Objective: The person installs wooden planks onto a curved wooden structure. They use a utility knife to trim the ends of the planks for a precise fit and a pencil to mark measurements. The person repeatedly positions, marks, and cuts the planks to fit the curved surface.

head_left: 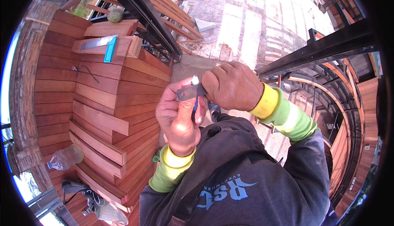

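My left hand (179,121) is closed round a slim blue pencil (195,107) whose pale, bare tip points up and away from me. A flat dark metal blade (190,93) lies across the pencil just below that tip, over my left thumb. Its other end is gripped in my right hand (234,86), with the fingers curled tightly. The two hands are close together in front of my chest, and the right fist hides part of the blade.
On the left, a reddish wood-plank surface (55,107) carries loose boards (98,150), a try square (109,50) with a turquoise handle, a clear plastic bottle (66,157) and a bag (108,213). A round green fruit (115,15) sits farther back. Black metal beams (320,49) flank me.
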The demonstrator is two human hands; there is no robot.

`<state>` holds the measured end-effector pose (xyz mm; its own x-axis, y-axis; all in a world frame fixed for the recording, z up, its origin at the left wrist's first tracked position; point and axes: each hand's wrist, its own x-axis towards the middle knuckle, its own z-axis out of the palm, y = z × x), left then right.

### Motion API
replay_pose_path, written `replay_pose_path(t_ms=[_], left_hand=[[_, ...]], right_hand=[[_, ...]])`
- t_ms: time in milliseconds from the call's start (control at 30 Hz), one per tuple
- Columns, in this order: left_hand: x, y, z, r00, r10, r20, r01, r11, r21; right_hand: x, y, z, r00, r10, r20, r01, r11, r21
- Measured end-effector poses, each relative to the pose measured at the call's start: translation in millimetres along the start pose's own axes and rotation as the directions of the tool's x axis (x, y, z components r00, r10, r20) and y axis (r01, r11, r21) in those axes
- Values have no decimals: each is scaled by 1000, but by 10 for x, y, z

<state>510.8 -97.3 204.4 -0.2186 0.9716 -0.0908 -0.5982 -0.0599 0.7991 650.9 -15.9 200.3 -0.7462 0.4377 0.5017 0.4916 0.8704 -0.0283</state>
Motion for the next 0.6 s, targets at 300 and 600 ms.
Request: replay_pose_path(t_ms=[300,600], left_hand=[[17,-55,-124,996,49,77,-49,999,-3],[8,-86,-98,999,23,27,-23,1000,-8]], right_hand=[[0,56,47,999,-47,15,46,996,75],[-50,152,124,1000,-17,-9,17,1000,21]])
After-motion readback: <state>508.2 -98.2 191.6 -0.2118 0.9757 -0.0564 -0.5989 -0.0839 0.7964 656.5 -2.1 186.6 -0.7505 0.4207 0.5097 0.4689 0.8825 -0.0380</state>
